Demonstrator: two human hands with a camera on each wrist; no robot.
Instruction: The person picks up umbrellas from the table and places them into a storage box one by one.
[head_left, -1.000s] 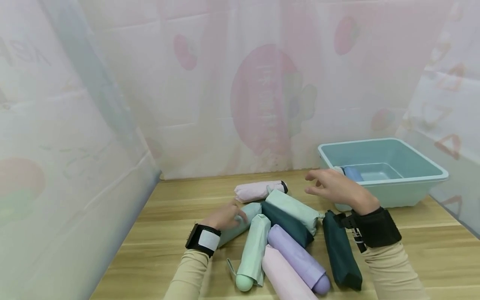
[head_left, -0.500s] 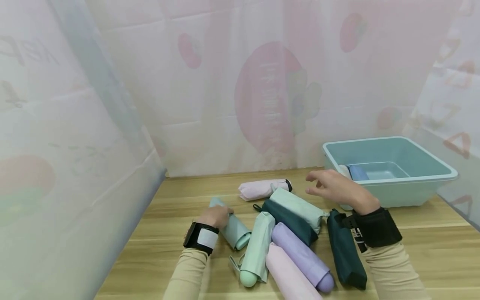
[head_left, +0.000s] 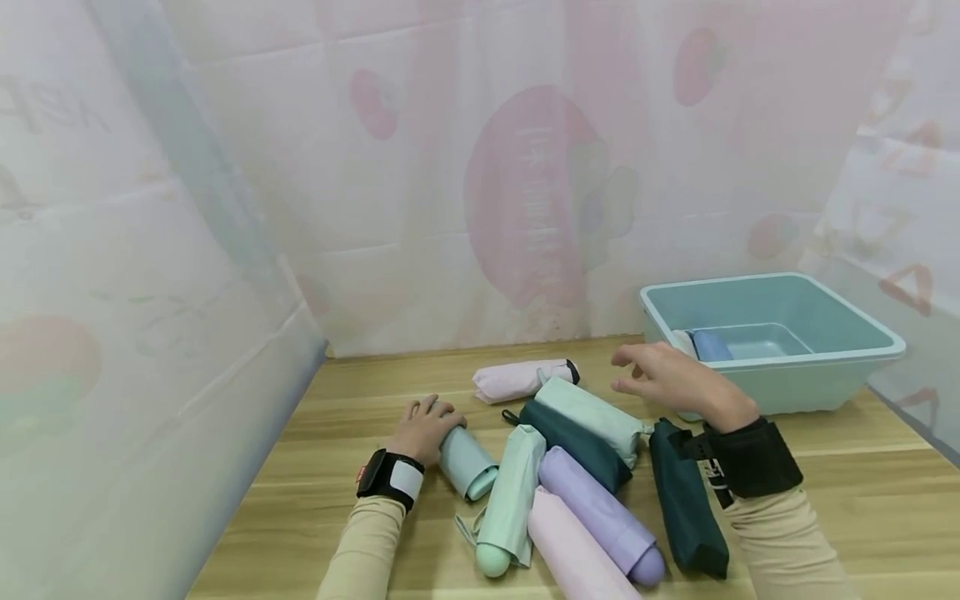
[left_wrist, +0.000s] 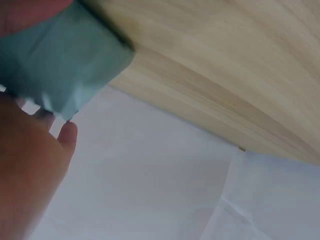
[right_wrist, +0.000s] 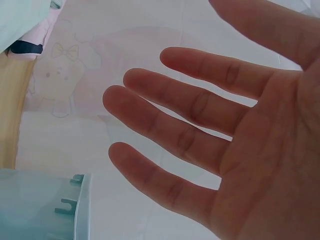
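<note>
On the wooden table (head_left: 825,500), closest to the person, lay a pile of folded umbrellas: a pale pink one (head_left: 573,550), a lilac one (head_left: 600,517), a mint green one (head_left: 510,500) and a dark green one (head_left: 686,500). Just behind them lay another dark green umbrella (head_left: 577,433), with a light mint umbrella (head_left: 592,412) resting on it.

The left hand (head_left: 423,427) was curled over the far end of a light blue umbrella (head_left: 467,462), gripping it. Half a second before, this umbrella lay a little higher and more across; one second before, it was pressed against the pile, beside the mint green one. Now it lay apart from the others, on the left side, with its near end just beside the mint green umbrella. I judge it was being separated from the pile, so that it could be lifted alone.

The right hand (head_left: 671,379) hovered above the table with fingers spread and relaxed, holding nothing, in almost the same place as before. The right wrist view showed the open palm (right_wrist: 240,145) clearly.

Farther back lay a pink umbrella (head_left: 521,379). At the far right stood a teal tub (head_left: 780,287), and one blue umbrella (head_left: 708,344) was already inside it.
</note>
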